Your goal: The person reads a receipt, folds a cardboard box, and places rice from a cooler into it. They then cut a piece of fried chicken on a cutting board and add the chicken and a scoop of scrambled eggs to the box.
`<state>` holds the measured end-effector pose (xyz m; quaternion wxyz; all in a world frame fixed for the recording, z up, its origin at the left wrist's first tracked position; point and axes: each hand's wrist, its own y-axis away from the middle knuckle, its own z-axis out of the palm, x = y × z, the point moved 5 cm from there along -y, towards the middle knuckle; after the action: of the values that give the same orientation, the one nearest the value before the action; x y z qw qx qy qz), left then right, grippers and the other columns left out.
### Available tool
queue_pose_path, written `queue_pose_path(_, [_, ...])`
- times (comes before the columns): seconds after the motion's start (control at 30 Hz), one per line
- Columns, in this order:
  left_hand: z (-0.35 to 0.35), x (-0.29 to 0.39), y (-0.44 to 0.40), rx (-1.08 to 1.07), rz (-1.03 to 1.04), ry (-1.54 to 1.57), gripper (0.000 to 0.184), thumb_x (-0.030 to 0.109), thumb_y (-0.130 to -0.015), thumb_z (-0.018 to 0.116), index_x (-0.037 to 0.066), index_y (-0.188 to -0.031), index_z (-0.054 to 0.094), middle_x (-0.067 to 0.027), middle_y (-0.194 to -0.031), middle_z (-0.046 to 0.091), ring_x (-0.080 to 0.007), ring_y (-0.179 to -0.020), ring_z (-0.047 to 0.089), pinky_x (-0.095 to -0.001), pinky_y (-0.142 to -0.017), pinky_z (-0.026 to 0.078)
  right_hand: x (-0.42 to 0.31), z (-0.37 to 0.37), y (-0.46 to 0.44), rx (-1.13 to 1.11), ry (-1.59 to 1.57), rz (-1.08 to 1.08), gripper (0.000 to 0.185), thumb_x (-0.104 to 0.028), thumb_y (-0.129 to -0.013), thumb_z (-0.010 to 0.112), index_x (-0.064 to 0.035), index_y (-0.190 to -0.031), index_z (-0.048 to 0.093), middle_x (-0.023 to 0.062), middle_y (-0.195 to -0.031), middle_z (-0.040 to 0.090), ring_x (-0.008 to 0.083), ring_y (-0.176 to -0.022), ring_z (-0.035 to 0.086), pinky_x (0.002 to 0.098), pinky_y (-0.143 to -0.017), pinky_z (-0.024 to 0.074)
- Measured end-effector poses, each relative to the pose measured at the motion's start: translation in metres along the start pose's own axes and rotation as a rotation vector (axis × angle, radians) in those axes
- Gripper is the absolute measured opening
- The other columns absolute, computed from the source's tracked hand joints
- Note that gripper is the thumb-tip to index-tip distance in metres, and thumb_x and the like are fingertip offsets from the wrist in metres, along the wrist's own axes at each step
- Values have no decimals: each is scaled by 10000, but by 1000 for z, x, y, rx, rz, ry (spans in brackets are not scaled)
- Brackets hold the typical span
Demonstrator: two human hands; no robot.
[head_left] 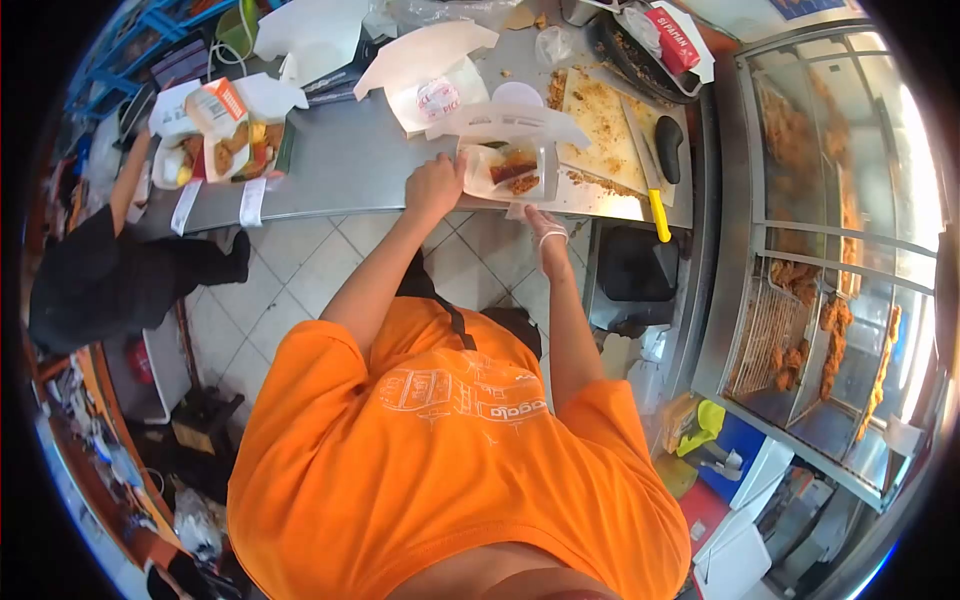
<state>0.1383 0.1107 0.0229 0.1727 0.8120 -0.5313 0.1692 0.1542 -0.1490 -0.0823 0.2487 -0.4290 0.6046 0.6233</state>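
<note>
A white takeaway box (508, 168) with its lid raised stands at the front edge of the steel counter. Browned food pieces (515, 172) lie inside it, with something dark green at the upper left. My left hand (436, 188) is closed at the box's left wall, thumb side against it. At the front right corner is my right hand (547, 240), in a clear plastic glove, its fingertips together at the box edge. Part of its grip is hard to make out. Behind stands a taller white box (437, 97) with red print, its lid up.
Right of the box lie a crumb-covered cutting board (596, 110) and a yellow-handled knife (655, 205) jutting past the counter edge. Filled food boxes (225, 140) stand at left, near a co-worker in black (90, 275). A glass cabinet (830, 250) holds fried pieces.
</note>
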Motion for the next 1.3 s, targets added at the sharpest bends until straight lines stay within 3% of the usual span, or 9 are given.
queue_pose_path(0.07, [41, 16, 3, -131, 56, -19, 413, 310, -1016, 429, -38, -963, 644, -238, -829, 700, -392, -795, 704, -481, -719, 568, 13, -24, 20, 92, -5, 51, 507, -282, -889, 725, 93, -1210, 608, 101, -1159, 652, 200, -1065, 577, 293, -949, 407])
queue_pose_path(0.3, [45, -17, 6, -130, 55, 176, 266, 197, -961, 491, -37, -950, 618, -258, -843, 689, -413, -794, 691, -478, -700, 568, 38, -63, 63, 134, -28, 180, 298, -187, -907, 692, 70, -1057, 676, 58, -898, 674, 149, -784, 573, 279, -720, 436])
queue_pose_path(0.4, [10, -61, 26, -51, 92, 187, 173, 125, -903, 546, -21, -972, 609, -266, -851, 678, -435, -798, 675, -499, -699, 554, 28, -83, 84, 310, -100, 29, 253, -187, -916, 694, 53, -993, 695, 23, -810, 652, 96, -690, 519, 260, -630, 407])
queue_pose_path(0.7, [-93, -219, 52, 90, -86, 112, 219, 160, -1003, 475, -7, -952, 607, -270, -756, 643, -459, -743, 642, -547, -635, 470, -180, 50, 161, 236, -131, -403, 159, -103, -923, 684, 51, -898, 711, -1, -759, 675, 34, -661, 517, 223, -601, 426])
queue_pose_path(0.77, [-96, -244, 51, 146, -135, 108, 287, 201, -1036, 439, -13, -932, 599, -210, -689, 646, -354, -604, 664, -434, -537, 491, -200, 68, 165, 194, -43, -455, 156, -105, -916, 695, 36, -851, 718, -11, -724, 660, 28, -652, 507, 217, -589, 417])
queue_pose_path(0.83, [-94, -247, 49, 174, -154, 93, 291, 204, -1039, 437, -14, -936, 601, -211, -691, 648, -369, -614, 663, -441, -546, 495, -213, 83, 164, 190, -25, -420, 172, -116, -911, 703, 30, -822, 717, -24, -687, 637, 27, -628, 486, 215, -570, 403])
queue_pose_path(0.9, [-91, -241, 41, 184, -247, 125, 227, 149, -988, 485, -25, -902, 604, -274, -787, 653, -460, -790, 650, -546, -668, 495, -222, 96, 164, 169, -7, -452, 122, -82, -897, 701, 34, -862, 718, -3, -708, 640, 50, -631, 498, 224, -584, 393])
queue_pose_path(1.07, [-55, -215, -1, 133, -210, 88, 163, 105, -923, 521, -7, -929, 638, -263, -839, 676, -443, -854, 667, -527, -731, 531, -241, 123, 163, 101, 40, -490, 116, -65, -895, 695, 48, -908, 720, 10, -719, 644, 62, -634, 507, 226, -591, 387])
queue_pose_path(1.3, [-46, -210, -34, 132, -239, 300, 258, 141, -970, 474, -40, -898, 644, -283, -812, 665, -445, -823, 666, -517, -727, 526, -263, 176, 171, -54, 77, -890, 167, -63, -905, 685, 62, -1011, 717, 45, -844, 696, 69, -727, 564, 224, -651, 433])
